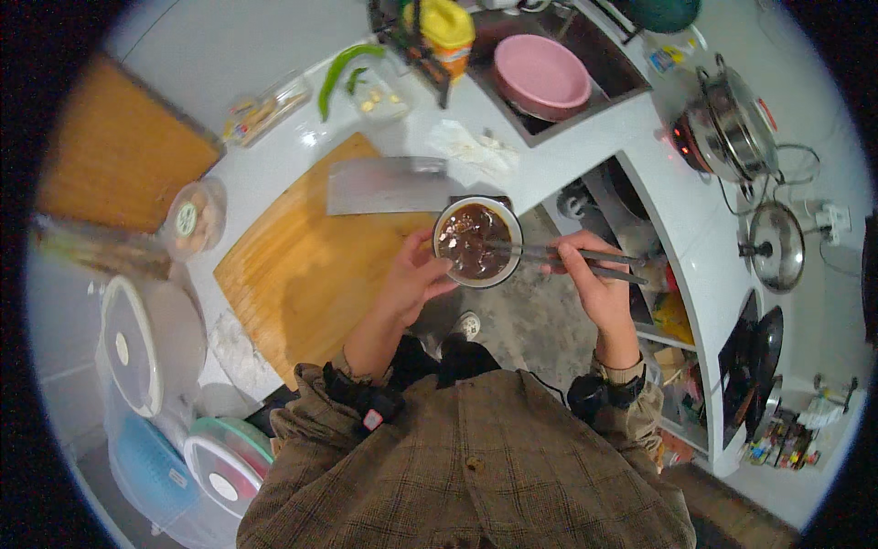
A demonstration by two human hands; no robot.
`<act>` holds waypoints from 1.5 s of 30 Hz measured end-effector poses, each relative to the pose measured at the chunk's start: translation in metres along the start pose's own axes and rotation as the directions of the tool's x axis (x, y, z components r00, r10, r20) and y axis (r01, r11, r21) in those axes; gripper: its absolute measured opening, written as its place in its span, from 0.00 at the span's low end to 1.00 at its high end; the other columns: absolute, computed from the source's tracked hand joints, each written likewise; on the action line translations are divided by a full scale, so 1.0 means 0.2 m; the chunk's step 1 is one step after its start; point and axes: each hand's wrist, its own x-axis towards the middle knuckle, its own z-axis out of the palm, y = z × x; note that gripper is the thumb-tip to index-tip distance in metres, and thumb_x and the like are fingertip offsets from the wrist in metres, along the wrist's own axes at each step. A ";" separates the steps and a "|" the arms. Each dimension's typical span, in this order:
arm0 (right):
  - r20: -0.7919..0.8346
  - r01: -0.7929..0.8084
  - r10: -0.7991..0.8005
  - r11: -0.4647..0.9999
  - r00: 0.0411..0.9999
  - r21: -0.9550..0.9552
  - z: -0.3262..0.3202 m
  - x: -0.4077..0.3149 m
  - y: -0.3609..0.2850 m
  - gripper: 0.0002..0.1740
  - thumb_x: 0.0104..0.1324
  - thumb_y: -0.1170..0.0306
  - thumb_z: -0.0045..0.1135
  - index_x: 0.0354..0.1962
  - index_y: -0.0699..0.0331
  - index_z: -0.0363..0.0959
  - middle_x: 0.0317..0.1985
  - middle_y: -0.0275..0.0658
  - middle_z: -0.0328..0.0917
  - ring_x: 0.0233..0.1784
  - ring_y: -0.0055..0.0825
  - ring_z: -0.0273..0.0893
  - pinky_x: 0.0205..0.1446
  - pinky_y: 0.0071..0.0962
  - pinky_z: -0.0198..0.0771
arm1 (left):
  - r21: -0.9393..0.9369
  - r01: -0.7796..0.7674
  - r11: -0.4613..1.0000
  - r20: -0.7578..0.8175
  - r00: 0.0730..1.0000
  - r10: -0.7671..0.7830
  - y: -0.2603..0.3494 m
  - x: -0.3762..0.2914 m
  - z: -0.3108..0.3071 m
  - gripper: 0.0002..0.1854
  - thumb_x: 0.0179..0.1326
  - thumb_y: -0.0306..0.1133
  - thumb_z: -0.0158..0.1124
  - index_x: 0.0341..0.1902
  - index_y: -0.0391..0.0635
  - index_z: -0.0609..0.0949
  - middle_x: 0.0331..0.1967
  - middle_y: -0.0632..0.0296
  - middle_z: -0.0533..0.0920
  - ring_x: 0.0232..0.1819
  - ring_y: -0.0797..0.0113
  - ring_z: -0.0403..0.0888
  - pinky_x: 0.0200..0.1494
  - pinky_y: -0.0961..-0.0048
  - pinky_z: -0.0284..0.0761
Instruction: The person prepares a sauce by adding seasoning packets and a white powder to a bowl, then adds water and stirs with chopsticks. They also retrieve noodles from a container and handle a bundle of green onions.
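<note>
My left hand [420, 274] grips the left side of a round bowl [513, 221] with a pale inside and a dark rim. Dark brown sauce [480, 257] lies in it, with white bits gathered at its left side. In my right hand [591, 278] is a pair of dark chopsticks [542, 252], their blurred tips down in the sauce. The bowl is in front of my body, by the right edge of a wooden cutting board [322, 274]. A cleaver [384, 187] lies across the board's far edge, its handle partly hidden behind the bowl.
Beyond the board are a green chili pepper [329, 82] and a clear tray [394, 103] with garlic pieces. A pink basin [542, 72] sits in the sink. On the right counter stand a steel pot [737, 130] and a glass lid [778, 247]. Lidded containers [161, 343] stand at left.
</note>
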 end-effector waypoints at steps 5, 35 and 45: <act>-0.124 0.089 -0.107 0.986 0.987 -0.143 -0.36 -0.10 0.03 0.08 0.63 0.74 0.52 0.33 0.72 0.74 0.29 0.39 0.76 0.31 0.24 0.77 0.33 0.21 0.73 | 0.041 0.094 0.995 0.151 0.984 -0.100 -0.13 0.15 0.32 0.29 0.56 0.25 0.58 0.61 0.49 0.61 0.51 0.59 0.73 0.51 0.64 0.74 0.49 0.63 0.75; -0.571 0.030 -0.009 0.999 0.821 0.027 -1.75 -0.71 0.23 0.07 0.63 0.76 0.50 0.35 0.72 0.74 0.34 0.40 0.75 0.34 0.24 0.76 0.39 0.24 0.76 | 0.369 0.326 0.870 0.432 0.769 -0.471 -0.83 0.77 1.76 0.26 0.59 0.25 0.54 0.60 0.45 0.60 0.48 0.57 0.73 0.49 0.64 0.74 0.51 0.59 0.73; -0.760 -0.128 0.146 0.988 0.634 0.083 -2.26 -0.67 0.21 0.09 0.65 0.72 0.49 0.32 0.71 0.74 0.29 0.38 0.76 0.31 0.23 0.76 0.34 0.21 0.72 | 0.521 0.383 0.763 0.449 0.637 -0.627 -1.00 1.14 2.34 0.29 0.57 0.24 0.56 0.62 0.45 0.59 0.51 0.57 0.71 0.51 0.62 0.73 0.54 0.60 0.72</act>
